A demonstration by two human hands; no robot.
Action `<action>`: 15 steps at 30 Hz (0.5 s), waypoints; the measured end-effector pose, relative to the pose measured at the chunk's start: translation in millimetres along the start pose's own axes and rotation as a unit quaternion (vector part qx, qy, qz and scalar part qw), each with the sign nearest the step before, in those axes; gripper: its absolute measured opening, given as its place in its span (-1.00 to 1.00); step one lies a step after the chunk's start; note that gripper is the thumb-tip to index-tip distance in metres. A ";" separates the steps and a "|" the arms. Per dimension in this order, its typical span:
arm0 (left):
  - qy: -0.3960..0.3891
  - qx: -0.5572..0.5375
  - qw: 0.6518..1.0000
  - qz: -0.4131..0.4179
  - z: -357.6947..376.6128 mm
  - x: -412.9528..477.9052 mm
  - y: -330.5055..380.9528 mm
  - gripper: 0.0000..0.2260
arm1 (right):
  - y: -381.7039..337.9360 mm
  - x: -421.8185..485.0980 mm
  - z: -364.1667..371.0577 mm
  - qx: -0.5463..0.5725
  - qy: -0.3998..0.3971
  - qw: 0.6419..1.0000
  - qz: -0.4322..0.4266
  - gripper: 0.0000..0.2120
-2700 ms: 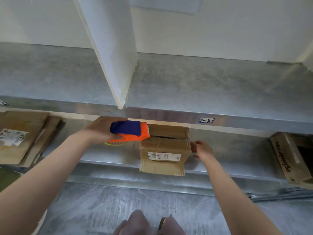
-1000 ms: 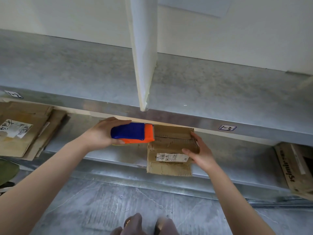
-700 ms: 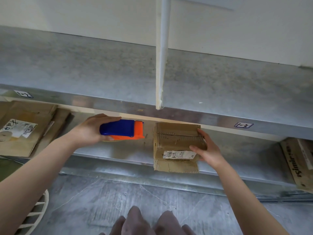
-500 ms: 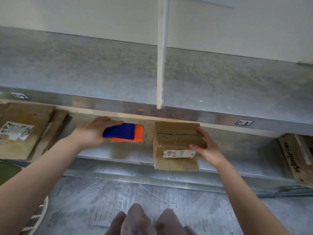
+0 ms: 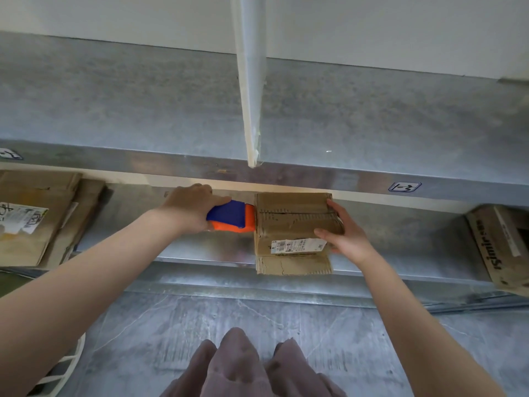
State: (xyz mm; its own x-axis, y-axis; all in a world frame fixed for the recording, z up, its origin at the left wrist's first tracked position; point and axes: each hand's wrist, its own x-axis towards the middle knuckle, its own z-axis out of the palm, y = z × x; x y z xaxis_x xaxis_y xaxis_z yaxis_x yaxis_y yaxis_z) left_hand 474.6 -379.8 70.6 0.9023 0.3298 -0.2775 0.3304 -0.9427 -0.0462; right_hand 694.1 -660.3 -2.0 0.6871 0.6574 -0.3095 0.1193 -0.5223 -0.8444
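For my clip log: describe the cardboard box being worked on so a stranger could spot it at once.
On the lower metal shelf, below the white divider, a small cardboard box sits at the front edge. Unlike the flat cartons far left and the printed carton far right, it is gripped by the right hand, with a blue-and-orange tape dispenser at its left side.

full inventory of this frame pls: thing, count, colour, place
tape dispenser: 1, blue and orange, in left hand, against small box's left side
small box: 1, brown, white label, lower shelf middle
flat cardboard: stack, brown, lower shelf left
printed box: 1, brown, lower shelf right
divider: 1, white, upper shelf
shelves: 2, grey metal
knees: 2, mauve trousers, bottom centre
left hand: 1, grips tape dispenser
right hand: 1, holds small box's right side
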 end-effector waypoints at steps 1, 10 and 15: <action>-0.002 0.007 1.000 0.004 -4.0 2.6 4.0 -0.52 | -0.3 -0.1 -0.2 0.002 -0.002 1.000 0.002 -0.25; -0.042 0.059 0.997 -0.035 -27.9 11.0 31.3 -0.63 | -4.6 0.2 -0.6 0.006 -0.008 1.000 0.012 -0.25; -0.057 0.064 0.993 -0.078 -29.1 9.1 42.5 -0.65 | -4.6 0.0 -0.6 0.014 -0.012 1.000 0.013 -0.24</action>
State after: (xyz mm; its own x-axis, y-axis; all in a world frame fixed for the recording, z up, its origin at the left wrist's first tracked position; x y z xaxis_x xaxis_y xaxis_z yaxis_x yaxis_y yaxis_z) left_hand 504.9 -415.4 94.1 0.8032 0.4716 -0.3640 0.4192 -0.8816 -0.2171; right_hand 694.0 -658.1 2.1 0.6723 0.6567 -0.3417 0.0809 -0.5240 -0.8479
